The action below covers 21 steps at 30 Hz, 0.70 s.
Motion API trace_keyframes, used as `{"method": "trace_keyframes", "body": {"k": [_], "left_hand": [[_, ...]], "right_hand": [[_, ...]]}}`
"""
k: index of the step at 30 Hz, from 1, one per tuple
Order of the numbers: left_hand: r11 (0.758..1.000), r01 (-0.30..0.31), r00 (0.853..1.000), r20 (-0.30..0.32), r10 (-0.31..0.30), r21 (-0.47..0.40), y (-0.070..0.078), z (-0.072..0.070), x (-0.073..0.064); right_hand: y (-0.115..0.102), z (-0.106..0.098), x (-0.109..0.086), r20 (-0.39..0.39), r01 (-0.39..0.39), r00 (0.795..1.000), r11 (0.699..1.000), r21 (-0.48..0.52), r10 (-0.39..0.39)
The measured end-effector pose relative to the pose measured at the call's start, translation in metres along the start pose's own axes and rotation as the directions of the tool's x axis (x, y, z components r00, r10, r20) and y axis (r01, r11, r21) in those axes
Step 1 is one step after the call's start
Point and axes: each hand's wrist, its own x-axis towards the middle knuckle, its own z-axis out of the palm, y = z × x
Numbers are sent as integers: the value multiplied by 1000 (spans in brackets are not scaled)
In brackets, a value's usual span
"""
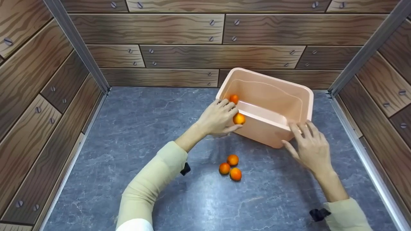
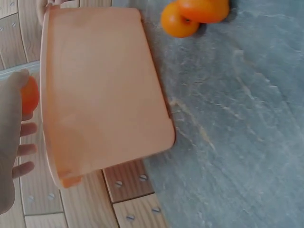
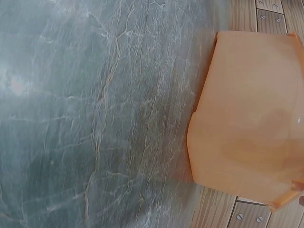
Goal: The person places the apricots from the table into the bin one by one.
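The bin (image 1: 257, 129) stands near the back edge of the tabletop (image 1: 144, 112), right of centre, with one orange (image 1: 234, 98) inside its left end. The left hand (image 1: 218, 118) holds another orange (image 1: 239, 119) by the bin's front left corner; the right hand (image 1: 312, 147) lies at its front right corner. Three oranges (image 1: 235, 174) sit clustered before the bin.

The left sleeve (image 1: 151, 183) is long, snug and pale yellow-green, with fine bunched creases round its bend and a smooth edge that stops short of the wrist, and a patch of white cloth (image 1: 136, 225) shows at its lower end. The right sleeve (image 1: 348, 215) is the same pale shade. There are 2 small black attachments, a blocky left attachment (image 1: 185, 169) and a lumpier right attachment (image 1: 319, 214), 1 beside each sleeve.
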Motion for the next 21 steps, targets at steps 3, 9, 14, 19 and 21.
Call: {"method": "trace_keyframes", "body": {"k": [3, 9, 14, 19, 21], "left_hand": [[1000, 13, 1000, 4, -13, 6, -4, -1, 6], [999, 33, 999, 18, -33, -14, -11, 3, 18], [997, 74, 997, 26, -73, -34, -17, 7, 28], [990, 129, 991, 44, -127, -59, -22, 14, 36], [986, 153, 987, 54, -150, -60, -23, 17, 38]], "right_hand": [[0, 0, 0, 2, 0, 1000, 1000, 4, 0], [-1, 1, 0, -7, 0, 1000, 1000, 5, 0], [0, 2, 1, -12, 6, 1000, 1000, -6, -6], [1, 1, 0, -8, 7, 1000, 1000, -5, -7], [1, 1, 0, -3, 2, 1000, 1000, -1, -2]]}}
